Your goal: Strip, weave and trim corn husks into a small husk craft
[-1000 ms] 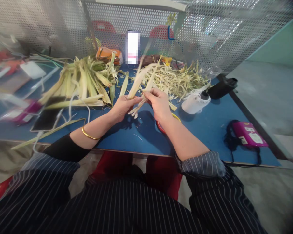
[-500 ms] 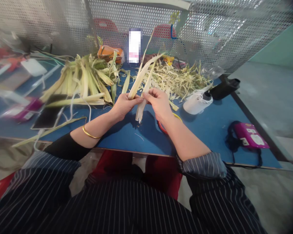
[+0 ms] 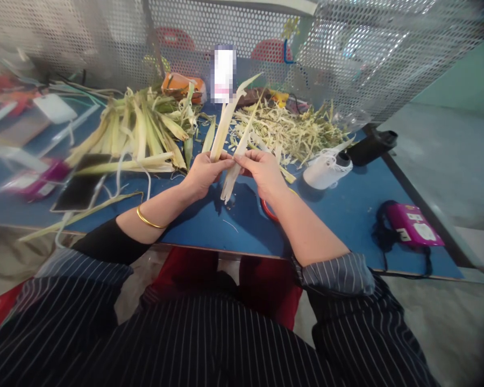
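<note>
Above the blue table, my left hand [image 3: 205,171] is closed on a pale, upright corn husk [image 3: 224,127] whose tip bends to the right. My right hand [image 3: 262,171] pinches a second, narrower husk strip [image 3: 244,138], its ragged lower end [image 3: 228,188] hanging below my fingers. The fingertips of both hands meet at this strip. Behind my left hand spreads a pile of long husks [image 3: 141,131]. Beyond my right hand lies a heap of shredded husk [image 3: 290,129]. Partly hidden under my right forearm is a red and yellow ring [image 3: 268,210].
To the right stand a white thread cone [image 3: 326,169] and a black cone [image 3: 371,147] lying over. A magenta box with a black cord [image 3: 414,224] sits near the right edge. At left are a dark phone-like slab [image 3: 80,184] and cables. A perforated metal screen [image 3: 234,27] rises behind.
The husk in my left hand stands more upright, and a thin strand that rose beside it no longer shows. The strip in my right hand has tilted slightly, its lower end shifting left.
</note>
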`<state>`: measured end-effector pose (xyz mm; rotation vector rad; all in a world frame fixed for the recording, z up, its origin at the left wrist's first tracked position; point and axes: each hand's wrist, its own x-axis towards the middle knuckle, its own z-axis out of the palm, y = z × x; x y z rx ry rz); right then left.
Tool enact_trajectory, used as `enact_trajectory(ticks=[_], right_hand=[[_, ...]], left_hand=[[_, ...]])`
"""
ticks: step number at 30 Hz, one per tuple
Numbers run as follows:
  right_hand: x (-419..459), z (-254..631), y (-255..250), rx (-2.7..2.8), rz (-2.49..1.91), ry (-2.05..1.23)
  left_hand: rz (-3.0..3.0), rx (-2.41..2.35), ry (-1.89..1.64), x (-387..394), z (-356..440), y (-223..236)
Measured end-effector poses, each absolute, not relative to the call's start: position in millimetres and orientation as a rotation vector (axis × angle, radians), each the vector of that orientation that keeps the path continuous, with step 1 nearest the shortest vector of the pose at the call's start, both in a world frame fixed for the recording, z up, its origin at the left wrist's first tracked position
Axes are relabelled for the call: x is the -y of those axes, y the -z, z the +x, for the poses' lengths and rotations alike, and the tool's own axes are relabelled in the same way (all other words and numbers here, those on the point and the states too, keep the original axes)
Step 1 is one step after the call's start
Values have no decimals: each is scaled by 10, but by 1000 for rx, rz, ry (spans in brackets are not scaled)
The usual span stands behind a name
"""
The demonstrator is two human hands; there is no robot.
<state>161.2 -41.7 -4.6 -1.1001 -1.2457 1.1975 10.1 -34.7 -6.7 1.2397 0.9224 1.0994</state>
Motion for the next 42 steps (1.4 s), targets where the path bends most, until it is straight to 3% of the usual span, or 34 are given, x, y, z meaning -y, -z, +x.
enact_trajectory(ticks=[28, 42], right_hand=[[379, 1581, 124, 1251, -1009, -1346], [364, 1610, 100, 1229, -969, -1352]], left_hand=[[1030, -778, -970, 370, 103, 59], [1231, -936, -1209, 365, 134, 82]])
